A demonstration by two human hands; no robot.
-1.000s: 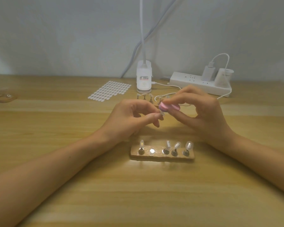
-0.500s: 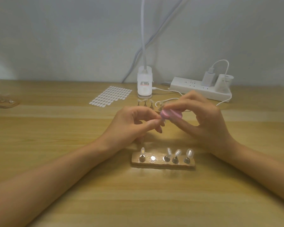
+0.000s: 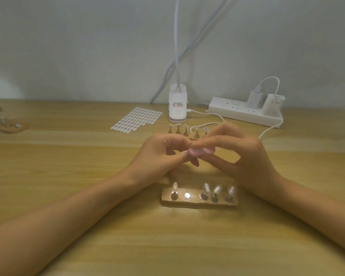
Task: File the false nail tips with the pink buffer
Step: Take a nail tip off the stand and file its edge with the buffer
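Pink buffer (image 3: 201, 152) pinched btwn R hand (image 3: 247, 158) thumb & fingers, end meeting L hand (image 3: 159, 156), whose fingers clamp a tip (hidden, prob.) lifted above holder (image 3: 199, 203) for steadier filing.

The block (image 3: 199, 203) is set on the table (image 3: 68, 176). Four tips (image 3: 206, 189) are stood on the block: one at its left end and three towards its right end, with a bare spot (image 3: 187, 195) left between. Just behind the block the left hand (image 3: 159, 156) and right hand (image 3: 245, 156) are held, with the buffer (image 3: 200, 152) between them. Further behind the block five stands (image 3: 185, 130) are lined up, and the lamp base (image 3: 177, 105) is placed further back still. The sheet (image 3: 137, 120) is laid behind and left of the block, the power strip (image 3: 243, 112) behind and right. A board (image 3: 6, 124) is seen far left.
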